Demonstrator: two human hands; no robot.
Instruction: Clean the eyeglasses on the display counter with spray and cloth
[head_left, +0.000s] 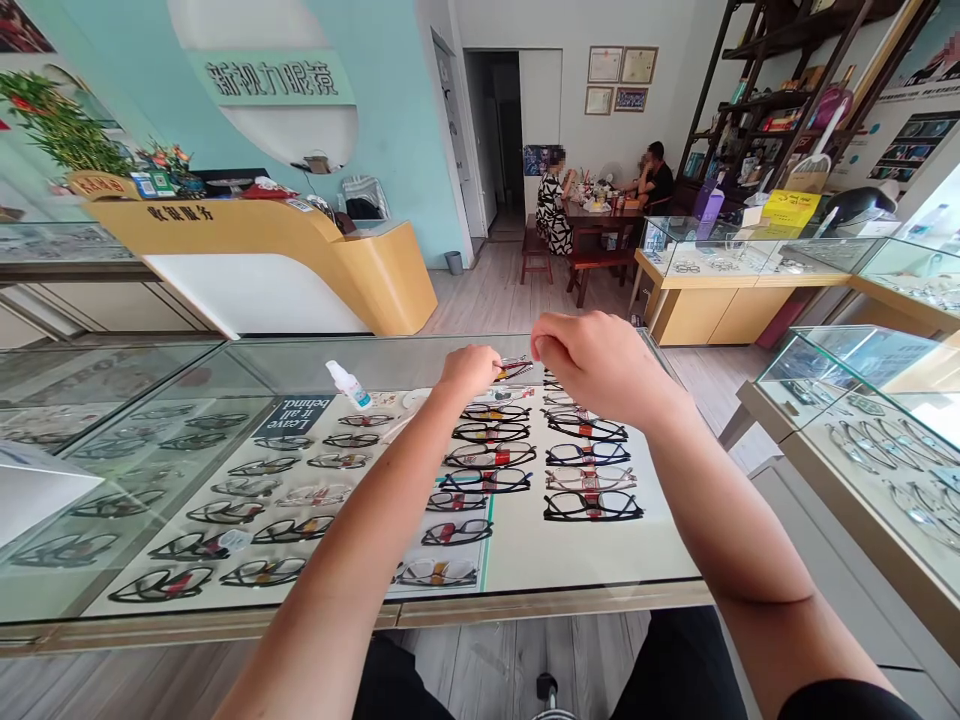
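My left hand (469, 370) reaches over the far part of the glass display case, its fingers closed on the end of a pair of eyeglasses (516, 369). To its right, my right hand (600, 365) is held higher with the fingers curled in. Whatever those fingers may pinch is hidden behind the hand. Under and in front of the hands lie columns of eyeglasses, among them a black-framed pair (592, 506) at the front right. A small white bottle (349, 386) with a blue label stands left of my left hand.
The glass case (600, 592) spans the space before me. A dark printed card (298, 416) lies among more eyeglasses on the left. Another display case (862, 420) is at the right. Two people sit at a wooden table (600, 215) far back, beyond a yellow-fronted counter (382, 280).
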